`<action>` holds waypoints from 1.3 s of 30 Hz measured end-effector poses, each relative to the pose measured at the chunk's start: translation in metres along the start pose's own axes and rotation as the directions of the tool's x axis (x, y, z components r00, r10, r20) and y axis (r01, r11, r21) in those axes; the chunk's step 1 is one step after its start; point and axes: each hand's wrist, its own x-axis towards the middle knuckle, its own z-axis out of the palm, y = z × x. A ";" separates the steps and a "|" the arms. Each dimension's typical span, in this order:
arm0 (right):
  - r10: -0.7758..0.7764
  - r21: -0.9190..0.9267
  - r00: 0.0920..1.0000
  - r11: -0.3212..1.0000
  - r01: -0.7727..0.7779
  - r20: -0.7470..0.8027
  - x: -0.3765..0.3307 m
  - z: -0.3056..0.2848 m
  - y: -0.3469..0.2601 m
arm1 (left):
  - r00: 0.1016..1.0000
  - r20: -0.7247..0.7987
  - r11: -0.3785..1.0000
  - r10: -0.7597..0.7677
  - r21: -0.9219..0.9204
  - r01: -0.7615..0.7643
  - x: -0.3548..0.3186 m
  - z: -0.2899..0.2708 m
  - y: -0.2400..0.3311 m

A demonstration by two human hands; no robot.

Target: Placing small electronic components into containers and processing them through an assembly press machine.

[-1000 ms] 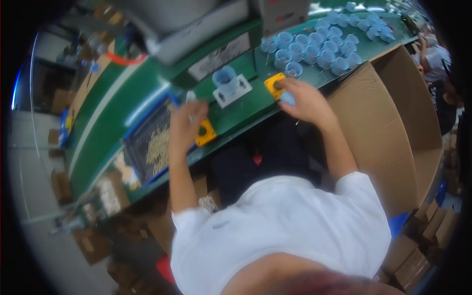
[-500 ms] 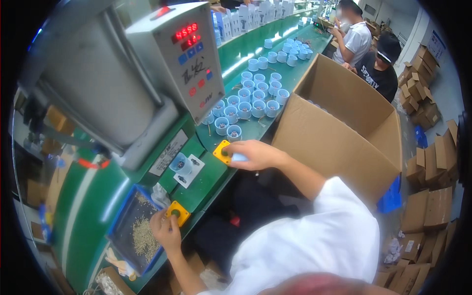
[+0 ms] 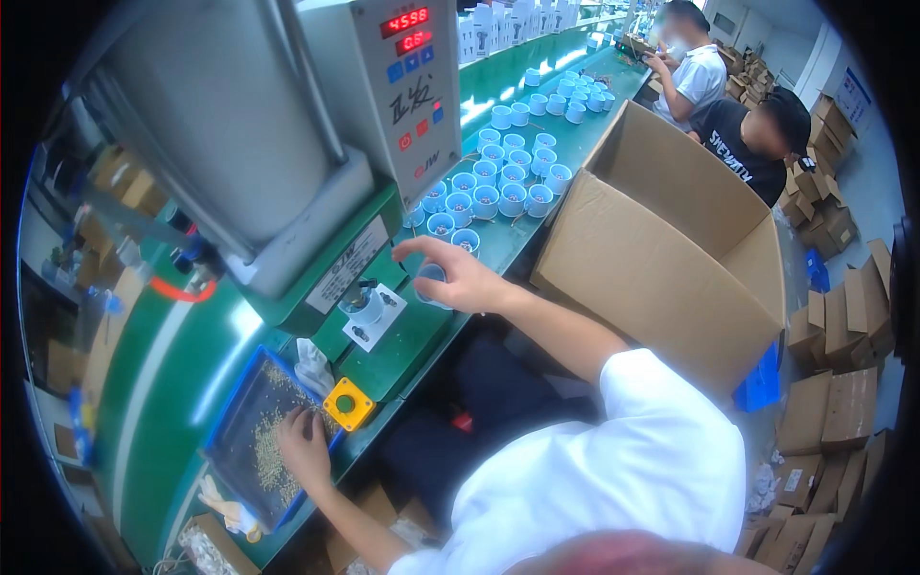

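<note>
Green bench (image 3: 422,335): R hand (image 3: 460,278) round cup (image 3: 430,284).

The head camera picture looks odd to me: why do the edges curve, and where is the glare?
Head view: fisheye bends the cardboard box and green bench toward a black rim; glare streaks the bench top near the pale blue cups; the right hand is slightly soft, the left hand dimmer.

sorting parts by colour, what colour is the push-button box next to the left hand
Yellow box with a green button, beside the left hand; the head view shows it best.
</note>
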 end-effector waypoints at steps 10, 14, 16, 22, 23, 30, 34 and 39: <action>0.169 -0.395 0.974 0.914 -0.098 0.151 0.024 0.026 -0.030 | 0.999 -0.033 0.998 0.004 -0.061 -0.006 0.003 0.000 0.002; 0.118 -0.449 0.983 0.892 -0.042 0.142 0.032 0.040 0.000 | 0.998 -0.059 0.998 0.012 -0.060 -0.016 0.009 -0.002 0.005; 0.162 -0.437 0.972 0.897 -0.074 0.168 0.034 0.038 -0.005 | 0.995 -0.095 0.998 0.016 -0.066 -0.022 0.009 -0.001 0.007; 0.052 -0.300 0.962 0.953 0.032 0.269 0.039 0.040 -0.017 | 0.993 -0.059 0.994 -0.102 -0.033 0.100 -0.004 -0.009 0.011; 0.066 -0.298 0.958 0.954 0.020 0.278 0.040 0.040 -0.026 | 0.994 -0.065 0.995 -0.088 -0.047 0.085 -0.006 -0.009 0.012; 0.070 -0.189 0.982 0.981 -0.036 0.176 0.040 0.027 -0.014 | 0.998 -0.063 0.998 -0.031 -0.064 0.027 0.008 0.002 0.010; -0.055 -0.178 0.998 0.983 0.051 -0.016 0.018 0.022 -0.021 | 0.992 -0.070 0.993 -0.106 -0.055 0.102 -0.007 0.005 -0.004; 0.137 -0.042 0.946 0.987 -0.155 -0.293 0.039 -0.053 0.022 | 0.997 -0.061 0.996 -0.056 -0.075 0.052 0.002 0.003 0.001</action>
